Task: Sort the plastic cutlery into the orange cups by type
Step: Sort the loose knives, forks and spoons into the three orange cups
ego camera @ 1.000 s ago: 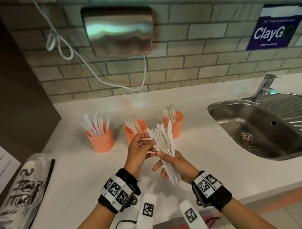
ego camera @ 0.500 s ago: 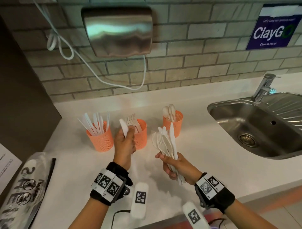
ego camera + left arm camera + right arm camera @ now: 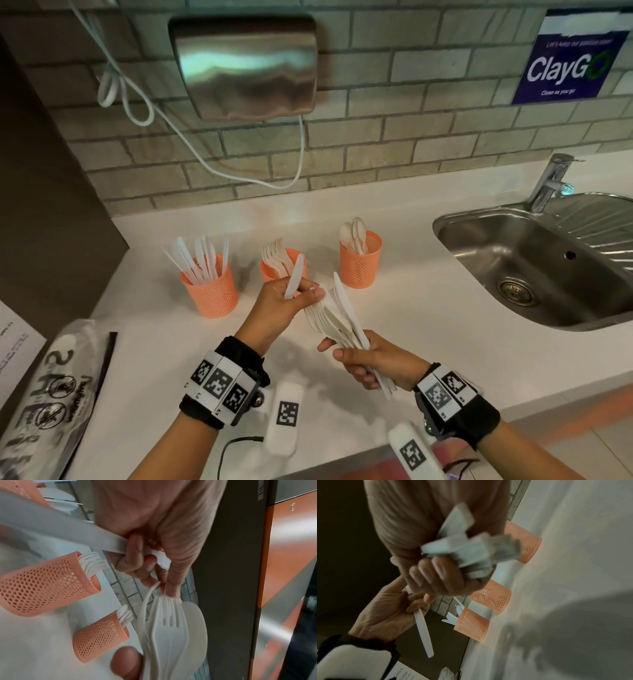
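Note:
Three orange mesh cups stand in a row on the white counter: the knife cup (image 3: 210, 289) on the left, the fork cup (image 3: 274, 270) in the middle and the spoon cup (image 3: 361, 263) on the right. My right hand (image 3: 356, 356) grips a fanned bundle of white cutlery (image 3: 337, 317) by the handles, with forks, knives and a spoon in it. My left hand (image 3: 308, 293) holds a white knife (image 3: 294, 277) in its curled fingers in front of the fork cup. Its fingertips (image 3: 169, 588) pinch the tines of a fork (image 3: 169, 609) in the bundle.
A steel sink (image 3: 531, 270) with a tap (image 3: 551, 181) lies to the right. A printed plastic bag (image 3: 51, 394) and a paper sheet sit at the left front. A hand dryer (image 3: 246, 65) with a hanging cable is on the brick wall behind the cups.
My left hand pulled a knife out of the bundle and away to the left. It has come back to the bundle with the knife still in it and now pinches a fork.

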`<state>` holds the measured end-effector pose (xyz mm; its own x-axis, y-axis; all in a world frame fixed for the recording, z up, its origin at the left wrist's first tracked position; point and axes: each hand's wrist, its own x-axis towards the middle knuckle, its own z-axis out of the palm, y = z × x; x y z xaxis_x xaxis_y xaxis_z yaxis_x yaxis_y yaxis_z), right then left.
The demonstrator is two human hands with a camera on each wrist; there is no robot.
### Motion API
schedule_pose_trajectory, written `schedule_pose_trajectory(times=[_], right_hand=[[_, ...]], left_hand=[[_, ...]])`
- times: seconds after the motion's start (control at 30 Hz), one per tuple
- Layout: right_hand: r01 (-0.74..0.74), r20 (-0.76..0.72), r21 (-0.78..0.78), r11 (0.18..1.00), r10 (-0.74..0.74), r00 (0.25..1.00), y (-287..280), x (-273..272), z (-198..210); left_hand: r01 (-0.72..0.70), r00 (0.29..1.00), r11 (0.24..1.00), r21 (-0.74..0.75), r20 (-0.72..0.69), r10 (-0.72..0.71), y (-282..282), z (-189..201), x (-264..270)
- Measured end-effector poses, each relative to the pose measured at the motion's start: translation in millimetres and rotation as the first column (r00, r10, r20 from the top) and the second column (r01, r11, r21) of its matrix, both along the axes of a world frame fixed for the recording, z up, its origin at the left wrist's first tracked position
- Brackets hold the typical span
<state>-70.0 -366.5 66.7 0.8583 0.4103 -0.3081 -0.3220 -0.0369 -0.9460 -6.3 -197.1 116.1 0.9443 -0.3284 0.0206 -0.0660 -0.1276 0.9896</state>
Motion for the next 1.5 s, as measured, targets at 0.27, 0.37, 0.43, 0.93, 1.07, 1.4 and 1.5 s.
schedule_pose_trajectory(times=[0.27,0.37,0.43,0.93,1.07,1.4,1.5], right_hand=[[0.017,0.010,0.020,1.000,-0.017,1.000,0.0,0.8,0.3],[0.016,-0.003,0.036,0.999,-0.016,1.000,2.9,-0.6,-2.0],[0.018,-0.017,0.052,0.998,-0.017,1.000,4.2,-2.2,-2.9],[0.005,-0.076,0.185,0.983,0.009,0.997,5.4,-5.8,3.6],[0.013,-0.046,0.144,0.989,-0.007,0.999,5.8,-3.7,6.5],[0.035,0.062,-0.090,0.995,-0.030,0.998,7.0,-0.6,0.6],[0.133,0.141,-0.144,0.981,-0.113,0.983,9.7,0.2,-3.0]], left_hand=[[-0.109,0.989,0.976,-0.187,-0.123,0.087,-1.6,-9.0,-1.0],[-0.066,0.991,0.984,-0.165,-0.126,0.046,-2.7,-6.8,-5.0],[-0.058,0.994,0.989,-0.132,-0.104,0.044,-2.4,-3.1,-5.1],[0.013,1.000,0.998,-0.059,-0.002,-0.013,3.3,11.3,3.7],[-0.076,0.996,0.990,-0.115,0.042,0.082,-4.0,8.3,2.7],[-0.283,0.958,0.926,-0.249,-0.033,0.284,4.1,6.9,24.6],[-0.401,0.914,0.775,-0.489,-0.160,0.372,15.8,13.2,38.1]])
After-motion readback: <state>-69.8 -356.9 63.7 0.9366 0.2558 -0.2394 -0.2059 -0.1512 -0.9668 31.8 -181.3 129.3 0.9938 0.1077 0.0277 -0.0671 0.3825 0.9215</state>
